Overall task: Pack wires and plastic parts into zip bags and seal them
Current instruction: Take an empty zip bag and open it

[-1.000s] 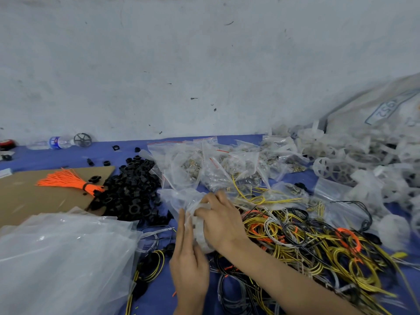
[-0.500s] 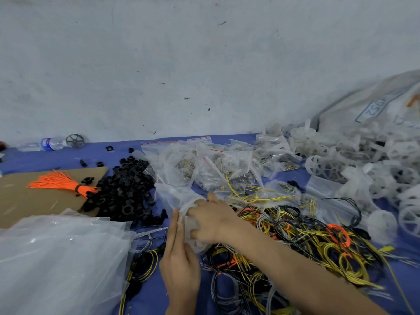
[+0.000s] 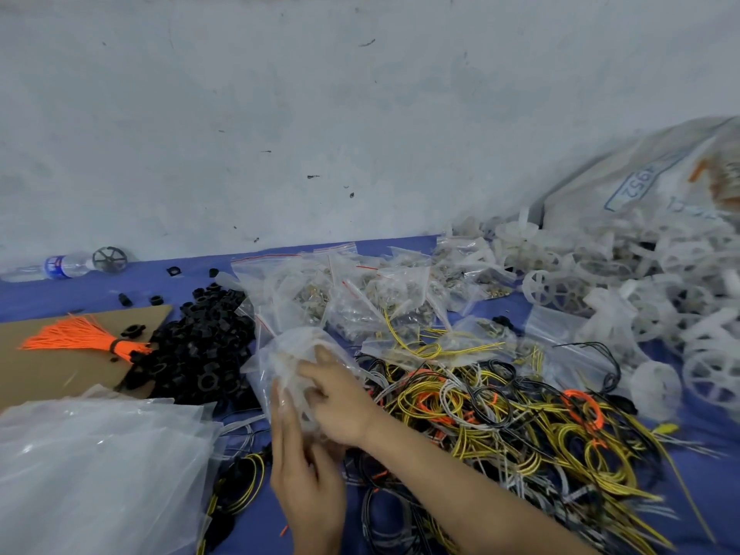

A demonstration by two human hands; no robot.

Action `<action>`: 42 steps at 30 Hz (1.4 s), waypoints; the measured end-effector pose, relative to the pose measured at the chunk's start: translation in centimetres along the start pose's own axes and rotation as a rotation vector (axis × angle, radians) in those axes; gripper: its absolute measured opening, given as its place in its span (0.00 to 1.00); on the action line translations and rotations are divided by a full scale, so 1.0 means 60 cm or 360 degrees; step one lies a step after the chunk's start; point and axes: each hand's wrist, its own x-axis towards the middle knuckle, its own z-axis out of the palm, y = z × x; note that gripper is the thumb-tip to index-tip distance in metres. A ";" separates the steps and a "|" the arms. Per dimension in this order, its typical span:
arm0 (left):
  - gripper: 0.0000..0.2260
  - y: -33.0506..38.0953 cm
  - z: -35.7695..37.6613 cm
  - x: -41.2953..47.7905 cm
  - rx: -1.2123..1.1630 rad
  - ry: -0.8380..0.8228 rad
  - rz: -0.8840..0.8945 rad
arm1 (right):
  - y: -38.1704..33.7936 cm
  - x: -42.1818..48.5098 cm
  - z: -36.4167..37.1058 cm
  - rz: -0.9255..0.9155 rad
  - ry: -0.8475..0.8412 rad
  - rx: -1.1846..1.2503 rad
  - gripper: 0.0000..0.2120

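Note:
A clear zip bag [image 3: 280,358] is held low in the middle of the view, with something pale inside that I cannot make out. My left hand [image 3: 306,478] holds the bag from below, fingers stretched up along its side. My right hand [image 3: 340,398] grips the bag from the right, fingers pressed on the plastic. A tangle of yellow, black, white and orange wires [image 3: 500,418] lies just right of my hands. Black plastic parts [image 3: 200,346] are heaped to the left. White plastic wheels [image 3: 660,314] pile up at the right.
Several filled zip bags [image 3: 360,298] lie behind my hands. A stack of empty clear bags [image 3: 92,474] sits at the lower left. An orange tie bundle [image 3: 84,340] rests on cardboard [image 3: 36,378]. A water bottle [image 3: 56,267] lies by the wall; a large printed sack [image 3: 640,182] is at right.
Both hands stay on the same bag and have worked it slightly; my right hand's fingers shifted over the plastic. The view drifted a little to the right.

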 end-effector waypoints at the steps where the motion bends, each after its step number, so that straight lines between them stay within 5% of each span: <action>1: 0.29 -0.003 0.002 -0.001 0.0008 0.0017 -0.0034 | 0.001 -0.006 -0.013 -0.0018 -0.0087 0.0058 0.20; 4: 0.30 -0.015 0.008 -0.004 0.0032 0.0042 -0.0117 | 0.014 -0.015 -0.085 0.0029 -0.0230 0.0368 0.20; 6: 0.33 -0.015 0.012 -0.004 0.0036 0.0024 -0.0154 | 0.037 -0.005 -0.147 0.0116 0.0035 0.0546 0.21; 8: 0.32 -0.016 0.013 -0.007 0.0064 -0.0002 -0.0164 | 0.085 0.016 -0.202 0.0236 0.0323 -0.0002 0.18; 11: 0.30 -0.022 0.013 -0.012 0.0080 -0.0005 -0.0201 | 0.171 0.017 -0.225 0.0557 -0.0200 -0.1017 0.10; 14: 0.29 -0.029 0.015 -0.013 0.0062 -0.0009 -0.0206 | 0.209 -0.010 -0.208 0.0620 -0.0333 -0.1228 0.11; 17: 0.28 -0.032 0.014 -0.013 0.0049 -0.0026 -0.0218 | 0.200 -0.025 -0.215 0.0657 0.0112 -0.0897 0.11; 21: 0.28 -0.037 0.015 -0.013 0.0070 0.0004 -0.0210 | 0.161 -0.057 -0.263 0.0913 0.1190 0.0580 0.09; 24: 0.29 -0.035 0.015 -0.015 0.0096 -0.0027 -0.0223 | 0.118 -0.097 -0.322 0.0874 0.1315 0.1131 0.06; 26: 0.29 -0.031 0.012 -0.015 0.0089 -0.0046 -0.0254 | 0.091 -0.118 -0.355 0.0787 0.1363 0.1118 0.02; 28: 0.29 -0.027 0.008 -0.015 0.0091 -0.0078 -0.0279 | 0.077 -0.137 -0.379 0.0764 0.1419 0.0851 0.10; 31: 0.29 -0.020 0.003 -0.015 0.0103 -0.0104 -0.0286 | 0.073 -0.168 -0.381 0.0721 0.1230 0.0258 0.15; 37: 0.28 -0.011 -0.003 -0.018 0.0110 -0.0189 -0.0327 | 0.089 -0.215 -0.236 0.0592 0.0370 -0.0962 0.11; 42: 0.30 -0.014 -0.002 -0.019 0.0102 -0.0123 -0.0296 | 0.098 -0.191 -0.184 0.0685 0.0160 -0.1338 0.15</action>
